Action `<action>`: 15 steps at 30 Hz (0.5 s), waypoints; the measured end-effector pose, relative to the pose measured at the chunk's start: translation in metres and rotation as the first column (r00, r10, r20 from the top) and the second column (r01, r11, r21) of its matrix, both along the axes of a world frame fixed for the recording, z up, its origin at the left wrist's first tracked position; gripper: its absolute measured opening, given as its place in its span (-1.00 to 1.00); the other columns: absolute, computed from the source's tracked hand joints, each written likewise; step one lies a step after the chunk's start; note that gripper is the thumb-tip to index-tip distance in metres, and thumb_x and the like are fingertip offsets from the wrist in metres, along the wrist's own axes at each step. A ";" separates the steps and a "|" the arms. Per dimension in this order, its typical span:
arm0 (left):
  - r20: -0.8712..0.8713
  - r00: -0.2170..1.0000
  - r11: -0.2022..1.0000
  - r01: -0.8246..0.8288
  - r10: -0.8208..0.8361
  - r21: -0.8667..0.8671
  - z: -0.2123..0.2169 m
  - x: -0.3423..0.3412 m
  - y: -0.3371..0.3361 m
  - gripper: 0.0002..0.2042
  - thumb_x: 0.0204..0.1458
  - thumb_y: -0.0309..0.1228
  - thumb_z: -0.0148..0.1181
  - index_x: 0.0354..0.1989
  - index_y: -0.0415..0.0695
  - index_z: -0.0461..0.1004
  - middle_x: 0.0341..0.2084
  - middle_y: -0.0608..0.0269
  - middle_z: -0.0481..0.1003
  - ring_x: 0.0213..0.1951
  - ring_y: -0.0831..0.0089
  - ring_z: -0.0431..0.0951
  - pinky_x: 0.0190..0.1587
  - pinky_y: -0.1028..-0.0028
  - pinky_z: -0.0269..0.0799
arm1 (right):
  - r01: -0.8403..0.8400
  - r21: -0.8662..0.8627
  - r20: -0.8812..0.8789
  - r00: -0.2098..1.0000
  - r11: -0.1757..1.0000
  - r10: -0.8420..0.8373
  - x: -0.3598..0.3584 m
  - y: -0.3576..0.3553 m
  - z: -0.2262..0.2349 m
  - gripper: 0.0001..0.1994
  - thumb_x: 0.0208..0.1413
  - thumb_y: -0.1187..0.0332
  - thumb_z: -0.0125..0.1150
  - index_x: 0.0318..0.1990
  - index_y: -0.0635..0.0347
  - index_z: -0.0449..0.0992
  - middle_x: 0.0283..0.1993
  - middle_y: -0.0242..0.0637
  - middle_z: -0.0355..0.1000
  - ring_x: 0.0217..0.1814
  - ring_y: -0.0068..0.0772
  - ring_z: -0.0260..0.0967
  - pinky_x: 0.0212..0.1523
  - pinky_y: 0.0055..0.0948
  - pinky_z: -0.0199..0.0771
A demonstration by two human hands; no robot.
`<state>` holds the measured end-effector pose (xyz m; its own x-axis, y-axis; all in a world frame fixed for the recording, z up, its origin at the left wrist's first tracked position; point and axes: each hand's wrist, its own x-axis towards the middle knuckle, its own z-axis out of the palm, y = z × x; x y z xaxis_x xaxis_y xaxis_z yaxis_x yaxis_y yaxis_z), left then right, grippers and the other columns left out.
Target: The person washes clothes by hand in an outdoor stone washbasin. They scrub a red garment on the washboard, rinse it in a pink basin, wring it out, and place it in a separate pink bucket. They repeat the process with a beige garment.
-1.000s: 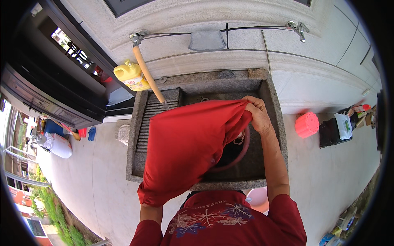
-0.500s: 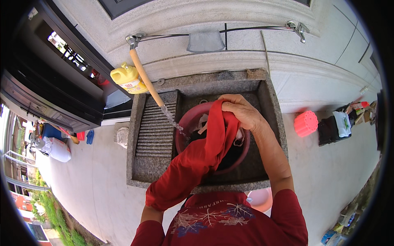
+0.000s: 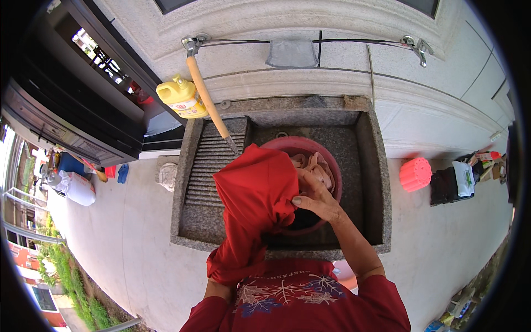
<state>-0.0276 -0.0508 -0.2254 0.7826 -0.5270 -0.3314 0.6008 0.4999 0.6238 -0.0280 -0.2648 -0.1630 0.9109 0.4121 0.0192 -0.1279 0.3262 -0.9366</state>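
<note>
A red garment point(image 3: 257, 185) is pulled over my left forearm like a sleeve and spread out at its far end, above the basin. My left hand is inside it and its fingers are hidden; only a bit of the left wrist point(image 3: 219, 290) shows below the cloth. At the garment's right edge my right hand point(image 3: 318, 199) is closed, thumb and fingers pinching the fabric. Behind it stands a dark pink basin point(image 3: 338, 193) with pale pink cloth point(image 3: 318, 169) and some dark cloth in it. Water leaves the tan hose point(image 3: 206, 97) right beside the garment.
The stone sink point(image 3: 383, 182) surrounds the basin, with a ribbed washboard point(image 3: 207, 171) at its left. A yellow jug point(image 3: 181, 98) stands at the back left rim. Another tap point(image 3: 418, 48) is on the wall. A pink container point(image 3: 415, 173) stands on the floor at right.
The red garment has opened out at its far end and turned upward. My right hand has come down and nearer to me along its edge. More pale pink cloth shows in the basin.
</note>
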 end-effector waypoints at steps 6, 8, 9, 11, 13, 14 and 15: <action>-0.142 0.988 0.993 0.052 -0.067 -0.106 -0.010 -0.035 0.013 -0.59 0.25 -0.21 -0.28 0.22 -0.08 0.14 -0.02 0.11 0.44 0.13 0.22 0.31 0.18 0.24 0.20 | 0.483 0.078 0.236 0.841 0.872 -0.487 0.013 -0.017 -0.022 -0.82 0.18 0.50 0.03 -0.11 0.32 0.47 -0.19 -0.41 0.47 -0.08 -0.65 0.33 0.06 -0.54 0.31; -0.235 0.966 0.980 0.061 -0.105 -0.187 -0.012 -0.056 0.026 -0.58 0.26 -0.20 -0.29 0.23 -0.07 0.13 -0.02 0.10 0.44 0.14 0.21 0.31 0.18 0.24 0.19 | 0.451 0.331 0.068 0.865 0.829 -0.498 0.022 -0.046 0.005 -0.82 0.18 0.45 0.06 -0.11 0.32 0.46 -0.15 -0.31 0.47 -0.14 -0.55 0.40 -0.04 -0.54 0.38; -0.285 0.950 0.972 0.064 -0.130 -0.228 -0.011 -0.069 0.032 -0.58 0.26 -0.20 -0.30 0.24 -0.07 0.13 -0.01 0.09 0.44 0.15 0.20 0.30 0.19 0.23 0.19 | 0.491 0.388 0.066 0.829 0.780 -0.555 0.028 -0.059 0.013 -0.82 0.18 0.43 0.05 -0.11 0.30 0.45 -0.17 -0.31 0.47 -0.16 -0.52 0.42 -0.05 -0.51 0.40; -0.426 0.883 0.940 0.048 -0.199 -0.338 -0.009 -0.087 0.038 -0.57 0.26 -0.19 -0.31 0.25 -0.07 0.12 -0.01 0.09 0.43 0.16 0.19 0.30 0.20 0.22 0.19 | 0.707 0.397 -0.050 0.653 0.585 -0.756 0.032 -0.097 0.012 -0.86 0.18 0.43 0.05 -0.16 0.26 0.46 -0.23 -0.37 0.47 -0.24 -0.55 0.41 -0.17 -0.52 0.45; -0.484 0.844 0.918 0.025 -0.232 -0.397 -0.014 -0.105 0.050 -0.57 0.27 -0.18 -0.32 0.26 -0.07 0.11 0.00 0.08 0.43 0.17 0.17 0.30 0.20 0.21 0.18 | 0.781 0.386 -0.089 0.561 0.491 -0.823 0.028 -0.125 0.008 -0.84 0.20 0.39 -0.01 -0.12 0.22 0.42 -0.24 -0.35 0.45 -0.22 -0.48 0.42 -0.15 -0.45 0.47; -0.488 0.839 0.910 0.019 -0.240 -0.415 -0.021 -0.115 0.057 -0.57 0.27 -0.18 -0.32 0.26 -0.07 0.11 0.00 0.08 0.43 0.17 0.17 0.30 0.21 0.21 0.18 | 0.807 0.385 -0.149 0.534 0.449 -0.833 0.024 -0.133 0.007 -0.84 0.20 0.39 -0.04 -0.12 0.21 0.41 -0.23 -0.32 0.45 -0.22 -0.44 0.42 -0.13 -0.43 0.47; -0.402 0.883 0.892 0.041 -0.244 -0.450 -0.040 -0.128 0.068 -0.53 0.26 -0.14 -0.34 0.28 -0.06 0.07 0.03 0.08 0.41 0.19 0.13 0.28 0.22 0.17 0.15 | 0.832 0.378 -0.210 0.504 0.406 -0.838 0.020 -0.138 0.003 -0.84 0.20 0.40 -0.06 -0.12 0.20 0.40 -0.22 -0.30 0.45 -0.21 -0.41 0.42 -0.11 -0.41 0.47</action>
<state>-0.1555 0.0170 -0.2653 0.5138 -0.7870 -0.3415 0.8429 0.5371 0.0304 -0.0084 -0.4025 -0.1596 0.7978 -0.6026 -0.0179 0.4239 0.5819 -0.6941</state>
